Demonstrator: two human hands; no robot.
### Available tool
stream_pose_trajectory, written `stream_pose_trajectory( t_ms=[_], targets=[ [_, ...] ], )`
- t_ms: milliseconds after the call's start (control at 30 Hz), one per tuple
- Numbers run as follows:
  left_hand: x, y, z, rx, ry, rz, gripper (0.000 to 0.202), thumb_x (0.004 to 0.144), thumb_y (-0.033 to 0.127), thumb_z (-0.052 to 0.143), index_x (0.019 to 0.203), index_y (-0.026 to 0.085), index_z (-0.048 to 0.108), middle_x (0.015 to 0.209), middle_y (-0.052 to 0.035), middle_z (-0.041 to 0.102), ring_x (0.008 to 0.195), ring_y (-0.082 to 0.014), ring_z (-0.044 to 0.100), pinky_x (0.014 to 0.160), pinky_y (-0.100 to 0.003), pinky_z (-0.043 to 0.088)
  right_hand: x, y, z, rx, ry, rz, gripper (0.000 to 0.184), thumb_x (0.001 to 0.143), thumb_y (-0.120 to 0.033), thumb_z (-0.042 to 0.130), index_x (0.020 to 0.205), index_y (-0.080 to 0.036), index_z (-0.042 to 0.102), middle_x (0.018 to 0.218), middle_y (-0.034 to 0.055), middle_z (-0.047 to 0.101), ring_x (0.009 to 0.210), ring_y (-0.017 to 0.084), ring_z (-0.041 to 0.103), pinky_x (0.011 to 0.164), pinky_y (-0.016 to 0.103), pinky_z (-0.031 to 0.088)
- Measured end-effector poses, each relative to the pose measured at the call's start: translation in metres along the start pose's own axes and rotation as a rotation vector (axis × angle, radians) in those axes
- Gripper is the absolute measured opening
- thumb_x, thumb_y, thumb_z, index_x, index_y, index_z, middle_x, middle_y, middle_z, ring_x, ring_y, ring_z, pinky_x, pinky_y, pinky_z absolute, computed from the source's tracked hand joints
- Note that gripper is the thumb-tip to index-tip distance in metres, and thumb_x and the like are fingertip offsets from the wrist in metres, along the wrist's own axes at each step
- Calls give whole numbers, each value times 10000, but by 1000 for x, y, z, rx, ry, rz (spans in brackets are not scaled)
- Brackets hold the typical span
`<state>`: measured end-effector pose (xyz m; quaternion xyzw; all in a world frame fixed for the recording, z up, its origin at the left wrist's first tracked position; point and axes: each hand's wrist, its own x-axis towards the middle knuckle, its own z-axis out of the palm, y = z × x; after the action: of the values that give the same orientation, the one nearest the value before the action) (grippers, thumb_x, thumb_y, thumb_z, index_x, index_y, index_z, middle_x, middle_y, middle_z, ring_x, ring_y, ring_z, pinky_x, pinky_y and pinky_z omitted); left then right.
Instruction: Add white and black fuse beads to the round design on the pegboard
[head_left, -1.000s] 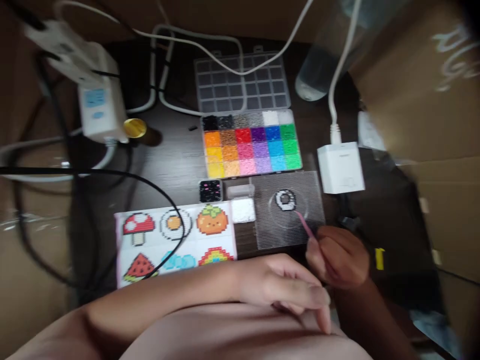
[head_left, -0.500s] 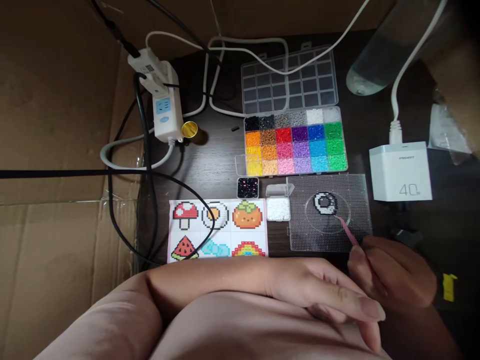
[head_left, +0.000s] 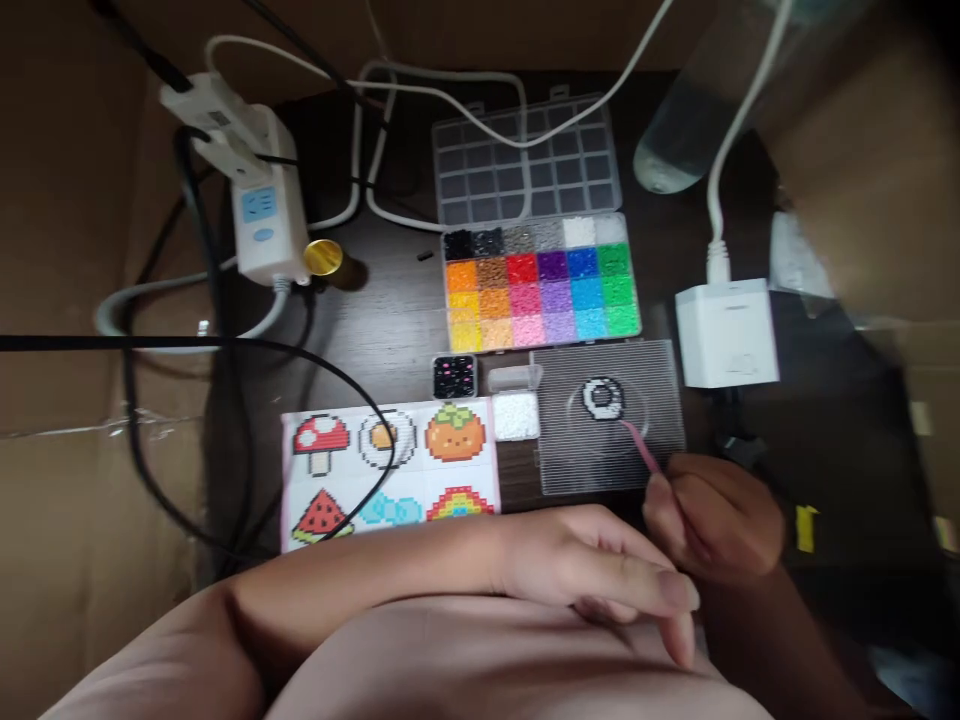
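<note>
My right hand (head_left: 716, 515) is closed around pink tweezers (head_left: 640, 449). Their tip is at the lower right edge of a small black-and-white bead piece (head_left: 590, 400); I cannot tell whether a bead is between the tips. That piece sits on a clear pegboard (head_left: 566, 470). My left hand (head_left: 592, 575) lies in front of my body with fingers extended and holds nothing. Left of the pegboard are an open little box of white beads (head_left: 516, 416) and a box of black beads with a few pink ones (head_left: 454, 376).
Behind the pegboard stands a sorted bead case (head_left: 638, 300) with its lid (head_left: 525, 170) open. A pattern sheet (head_left: 352, 482) lies left, crossed by a black cable. A power strip (head_left: 266, 225), gold cylinder (head_left: 324, 258), white charger (head_left: 724, 335) and clear bottle (head_left: 667, 150) surround the work.
My view has turned, so the whole scene sits further left and is slightly blurred. Both hands keep nearly the same pose, with the tweezers still at the bead piece.
</note>
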<state>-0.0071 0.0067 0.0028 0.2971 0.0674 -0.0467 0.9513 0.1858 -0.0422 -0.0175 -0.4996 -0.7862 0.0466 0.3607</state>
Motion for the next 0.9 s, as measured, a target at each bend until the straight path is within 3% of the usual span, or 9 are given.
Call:
stream_pose_trajectory(
  t_ms=[367, 467, 533, 633, 700, 833, 900],
  targets=[
    [3, -1, -3, 25, 80, 11, 546, 846, 653, 559, 781, 128, 691, 513, 49, 316, 494, -85, 257, 502, -282, 155, 4, 2, 4, 12, -12, 21, 380, 770, 11, 544, 605, -224, 294, 546, -45, 343, 516, 111, 294, 513, 304, 238],
    [7, -6, -1, -96, 124, 48, 510, 837, 622, 604, 789, 119, 672, 504, 62, 325, 470, -68, 249, 490, -261, 175, 1, 3, 4, 35, 16, 11, 361, 764, 6, 541, 611, -220, 304, 558, -41, 345, 522, 110, 292, 519, 299, 236],
    [11, -9, 1, -211, 226, 90, 450, 823, 574, 654, 810, 125, 641, 505, 82, 306, 460, -54, 219, 479, -236, 195, 0, 2, 2, 69, 71, -3, 345, 741, 19, 539, 618, -218, 319, 569, -38, 334, 531, 110, 286, 526, 301, 229],
    [16, -11, 5, -322, 425, 164, 392, 806, 515, 706, 779, 167, 528, 519, 103, 276, 465, -44, 175, 454, -194, 198, 0, -2, -3, 170, 167, -15, 302, 713, 9, 527, 628, -214, 342, 585, -32, 311, 541, 114, 288, 540, 308, 210],
    [18, -12, 6, -331, 493, 220, 419, 801, 521, 717, 786, 189, 461, 531, 108, 282, 473, -42, 179, 446, -170, 217, 4, -7, -10, 285, 182, 8, 260, 725, -18, 497, 630, -213, 353, 588, -26, 301, 534, 118, 290, 545, 313, 205],
    [17, -12, 6, -262, 471, 275, 476, 799, 598, 689, 969, 189, 515, 529, 119, 303, 460, -39, 203, 445, -162, 294, 14, -18, -23, 524, 61, 81, 246, 785, -79, 446, 609, -219, 345, 559, -31, 268, 488, 121, 276, 525, 314, 224],
    [16, -12, 6, -173, 445, 259, 484, 815, 608, 664, 964, 161, 555, 500, 109, 350, 424, -35, 276, 439, -170, 300, 17, -20, -26, 618, 11, 94, 263, 812, -110, 438, 598, -224, 335, 543, -37, 252, 464, 122, 270, 508, 309, 240]
  ],
)
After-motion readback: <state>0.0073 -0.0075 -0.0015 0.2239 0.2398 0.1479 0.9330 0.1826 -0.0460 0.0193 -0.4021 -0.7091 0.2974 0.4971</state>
